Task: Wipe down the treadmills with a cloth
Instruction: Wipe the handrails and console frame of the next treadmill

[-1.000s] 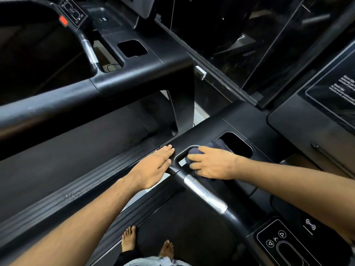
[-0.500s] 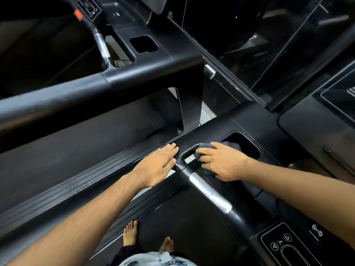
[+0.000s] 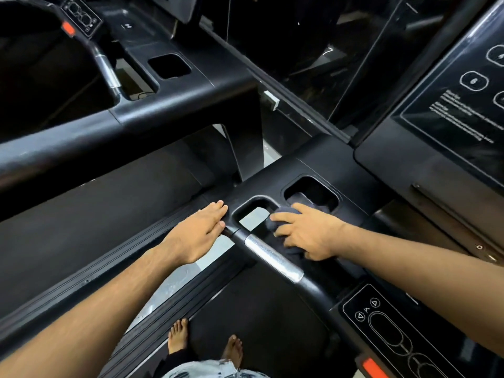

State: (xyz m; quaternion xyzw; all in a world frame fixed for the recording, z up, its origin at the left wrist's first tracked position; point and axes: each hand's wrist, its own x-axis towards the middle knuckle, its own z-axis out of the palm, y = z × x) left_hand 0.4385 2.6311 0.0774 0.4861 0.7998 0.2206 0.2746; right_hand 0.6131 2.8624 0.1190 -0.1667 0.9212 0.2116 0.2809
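Note:
I stand on a black treadmill [image 3: 313, 165] and look down at its console tray. My right hand [image 3: 308, 233] grips a bunched dark grey cloth [image 3: 281, 218] and presses it on the tray surface between the handle opening and the cup holder [image 3: 313, 190]. Most of the cloth is hidden under the hand. My left hand [image 3: 196, 236] lies flat with straight fingers on the tray's left corner, beside the silver grip of the handlebar [image 3: 272, 259].
A second black treadmill [image 3: 177, 105] stands to the left, with its own handrail and cup holder. The touch console [image 3: 458, 105] rises at the right. A control panel [image 3: 395, 331] with a red button sits at the lower right. My bare feet [image 3: 204, 345] are on the belt.
My right hand with the cloth has slid slightly back toward me along the tray. The view has shifted a little. My left hand has stayed on the corner.

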